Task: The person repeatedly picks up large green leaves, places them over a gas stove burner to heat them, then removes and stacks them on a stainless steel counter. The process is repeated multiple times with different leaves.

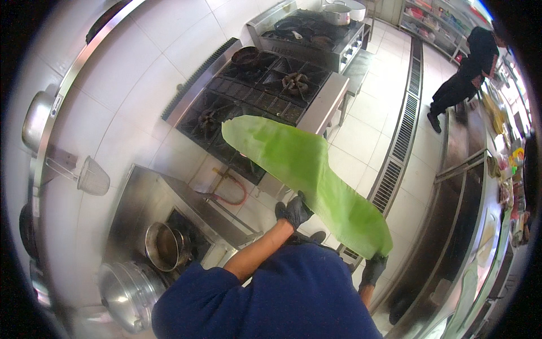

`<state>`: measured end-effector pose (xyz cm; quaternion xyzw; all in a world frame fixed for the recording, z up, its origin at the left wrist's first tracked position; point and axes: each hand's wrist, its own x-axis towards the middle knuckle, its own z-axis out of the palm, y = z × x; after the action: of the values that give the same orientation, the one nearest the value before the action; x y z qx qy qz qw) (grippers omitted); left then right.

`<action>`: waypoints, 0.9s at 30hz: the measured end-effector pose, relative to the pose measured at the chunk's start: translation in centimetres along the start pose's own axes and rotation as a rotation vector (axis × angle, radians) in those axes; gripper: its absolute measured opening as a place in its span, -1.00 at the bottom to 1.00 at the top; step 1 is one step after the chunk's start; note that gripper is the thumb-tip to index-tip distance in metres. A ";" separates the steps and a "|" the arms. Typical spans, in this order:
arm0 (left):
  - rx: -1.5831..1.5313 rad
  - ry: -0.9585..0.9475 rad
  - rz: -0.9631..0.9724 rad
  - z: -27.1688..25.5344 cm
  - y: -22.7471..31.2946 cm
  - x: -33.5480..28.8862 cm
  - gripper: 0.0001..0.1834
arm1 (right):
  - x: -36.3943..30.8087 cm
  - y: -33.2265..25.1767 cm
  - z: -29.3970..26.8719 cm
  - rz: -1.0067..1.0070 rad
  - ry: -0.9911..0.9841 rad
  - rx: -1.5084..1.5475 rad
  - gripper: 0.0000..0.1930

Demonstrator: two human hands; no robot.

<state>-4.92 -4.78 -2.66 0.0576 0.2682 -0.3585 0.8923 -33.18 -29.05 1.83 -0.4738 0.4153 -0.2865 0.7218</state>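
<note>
A large green banana leaf (309, 176) stretches in front of my body, its far left end reaching over the gas stove. My left hand (294, 212), in a black glove, grips the leaf's near edge at about the middle, the thumb lying on it. At the leaf's right end my right hand (373, 270), also gloved in black, is closed on the corner, with some fingers hidden behind it. A crease runs across the leaf between the two hands.
The gas stove (285, 107) stands ahead, another range (307, 35) with pots beyond it. Metal pans (164, 247) sit at lower left; a strainer (94, 177) hangs on the wall. A floor drain (402, 141) runs along the aisle. Another person (471, 70) stands by the right-hand counter (466, 223).
</note>
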 end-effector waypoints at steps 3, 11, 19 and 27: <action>0.021 -0.046 -0.024 0.6 0.0 -0.5 -0.48 | -0.2 -0.1 -0.3 0.033 0.026 -0.005 -0.68; -0.042 -0.007 -0.088 -0.4 -0.5 -0.6 -0.52 | -0.6 0.4 -1.3 -0.055 0.007 -0.062 -0.70; -0.061 -0.070 -0.135 0.8 -2.4 -0.7 -0.52 | -1.2 -1.1 -2.2 -0.022 0.062 -0.191 -0.68; -0.069 -0.057 -0.162 2.5 -4.3 -0.7 -0.51 | -0.2 -0.5 -5.5 -0.149 0.004 -0.298 -0.66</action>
<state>-7.11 -8.21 0.21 -0.0050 0.2587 -0.4214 0.8692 -38.10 -31.54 1.25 -0.6046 0.4183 -0.2754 0.6194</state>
